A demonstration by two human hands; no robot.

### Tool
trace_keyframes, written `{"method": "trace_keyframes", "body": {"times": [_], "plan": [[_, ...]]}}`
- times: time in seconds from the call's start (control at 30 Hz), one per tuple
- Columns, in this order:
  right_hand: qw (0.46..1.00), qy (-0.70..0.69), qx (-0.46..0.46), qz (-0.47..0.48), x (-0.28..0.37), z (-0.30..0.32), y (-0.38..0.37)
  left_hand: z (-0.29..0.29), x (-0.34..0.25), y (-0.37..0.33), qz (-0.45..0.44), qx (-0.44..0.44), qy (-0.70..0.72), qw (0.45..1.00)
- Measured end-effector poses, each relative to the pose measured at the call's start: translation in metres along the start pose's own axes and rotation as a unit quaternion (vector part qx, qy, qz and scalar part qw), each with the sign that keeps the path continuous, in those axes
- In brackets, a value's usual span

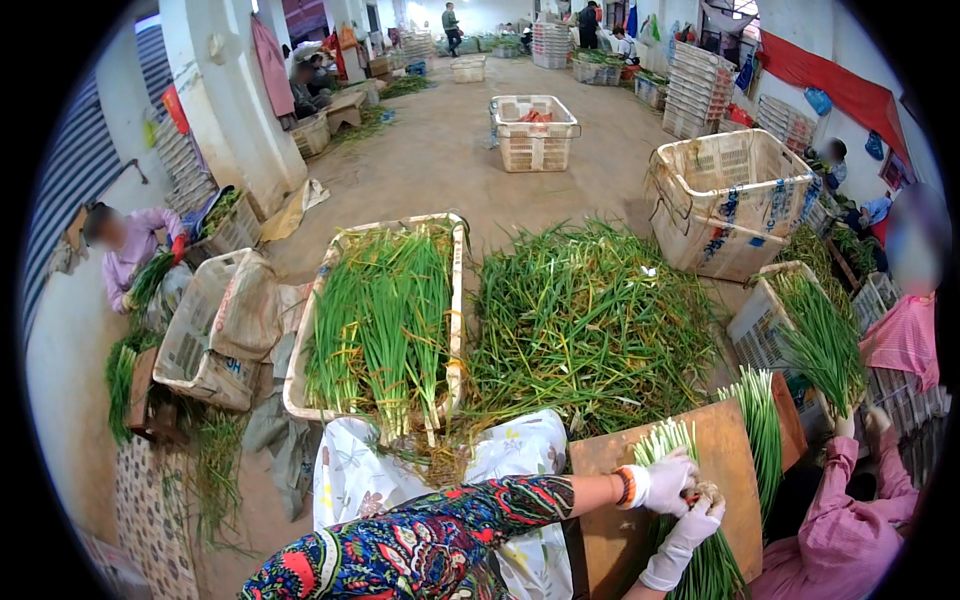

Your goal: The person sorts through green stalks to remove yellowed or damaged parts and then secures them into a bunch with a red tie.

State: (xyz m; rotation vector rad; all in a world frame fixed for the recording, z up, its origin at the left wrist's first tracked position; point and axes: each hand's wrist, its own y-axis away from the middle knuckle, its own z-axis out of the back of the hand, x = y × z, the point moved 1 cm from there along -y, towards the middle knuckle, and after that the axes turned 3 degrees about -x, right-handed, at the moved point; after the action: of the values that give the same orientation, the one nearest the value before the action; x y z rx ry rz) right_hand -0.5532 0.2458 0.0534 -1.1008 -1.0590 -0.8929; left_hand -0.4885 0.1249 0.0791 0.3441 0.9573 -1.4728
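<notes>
In the lower right of the frame, a bundle of long green stalks with white ends [668, 438] lies across a brown wooden counter [605, 458]. The white-gloved left hand [664, 482] and white-gloved right hand [684, 546] nearly meet over it, fingers bent inward at a small brownish wad [708, 492]; how firmly each grips, I cannot tell. Left of centre stands a stalk-filled white plastic crate [458, 290].

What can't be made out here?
All in the head view:
Middle of the stalk bundle: covered by the left hand and right hand.
Brownish clump between them: too small to identify.
Bundle's leaf tips: cut off by the lower edge.
Red things in the upper-middle crate: too small.
</notes>
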Motion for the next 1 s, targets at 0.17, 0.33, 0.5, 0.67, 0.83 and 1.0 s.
{"method": "trace_keyframes", "body": {"times": [0.17,0.33,0.5,0.67,0.83,1.0], "plan": [[0.984,-0.149,0.038,-0.086,-0.011,-0.004,0.006,0.006,-0.007,0.032,-0.013,-0.049,0.050,0.997],[0.998,0.002,0.036,-0.055,0.026,-0.009,0.008,0.012,-0.003,0.026,0.020,0.000,0.054,0.998],[0.986,-0.116,0.067,-0.095,-0.006,0.000,0.008,0.009,-0.009,0.031,0.023,-0.014,-0.017,1.000],[0.975,-0.019,0.134,-0.175,0.065,0.012,0.019,0.004,0.006,0.039,0.001,-0.040,0.003,0.999],[0.816,0.151,0.547,-0.113,0.012,0.031,0.087,0.000,0.006,0.028,-0.033,-0.064,0.083,0.994],[0.877,0.061,0.373,-0.297,-0.016,0.050,0.059,0.000,-0.005,0.028,0.066,-0.035,0.132,0.988]]}}
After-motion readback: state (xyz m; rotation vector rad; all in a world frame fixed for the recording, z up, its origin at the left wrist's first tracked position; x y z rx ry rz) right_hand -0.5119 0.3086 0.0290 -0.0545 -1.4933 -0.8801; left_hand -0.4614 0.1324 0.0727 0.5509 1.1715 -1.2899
